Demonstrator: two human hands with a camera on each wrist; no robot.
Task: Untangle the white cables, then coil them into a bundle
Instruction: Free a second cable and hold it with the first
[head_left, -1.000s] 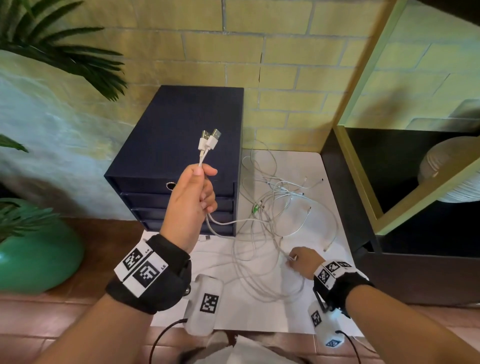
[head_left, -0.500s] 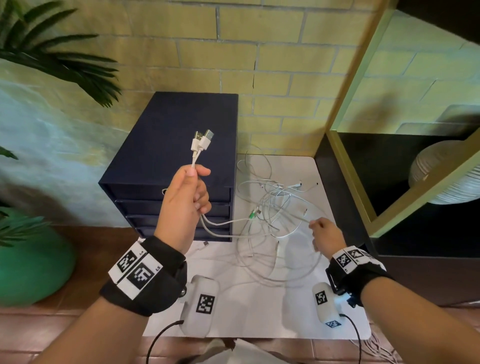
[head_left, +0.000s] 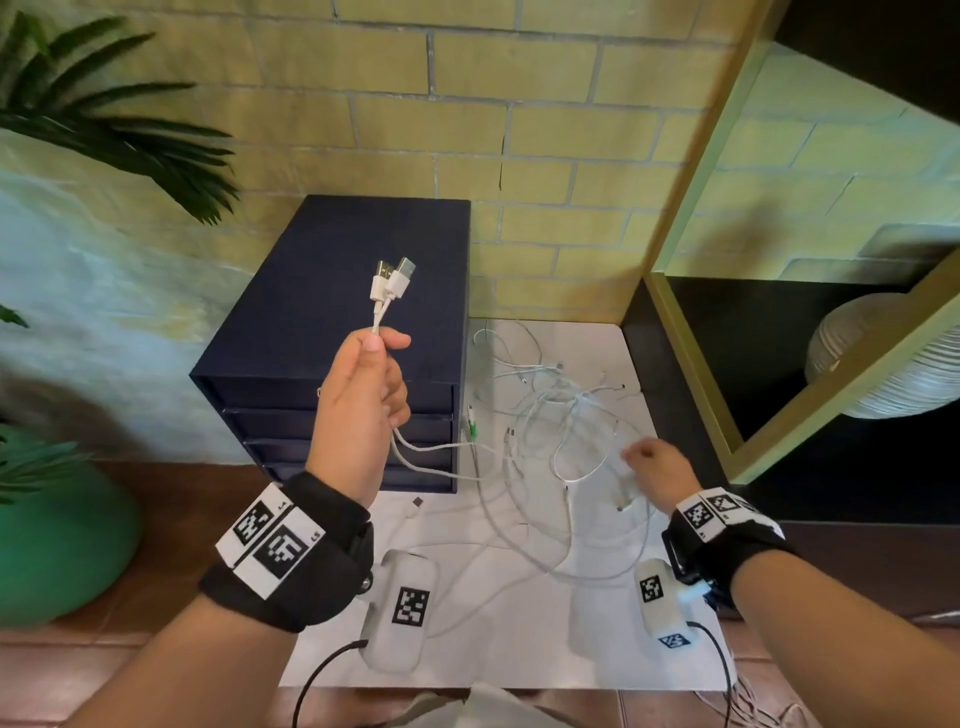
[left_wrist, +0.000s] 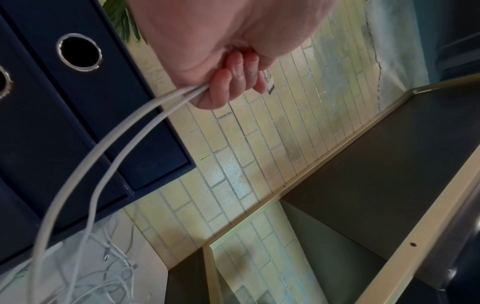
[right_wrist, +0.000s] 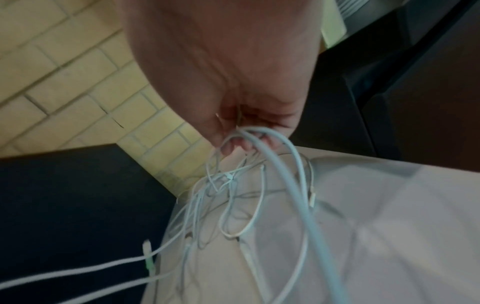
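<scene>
Holding two plugs (head_left: 390, 278) up in left hand (head_left: 363, 410); right hand (head_left: 655, 465) now pinches strands, lifted from sheet's (head_left: 670, 654) near edge toward its right edge. Tangle (head_left: 561, 415) loosening mid-sheet, we judge; coiling not yet begun.

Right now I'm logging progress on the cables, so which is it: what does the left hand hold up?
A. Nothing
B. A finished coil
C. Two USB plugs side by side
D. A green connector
C: the left hand pinches two white cables just below their USB plugs, which stand side by side above the fingers.
</scene>
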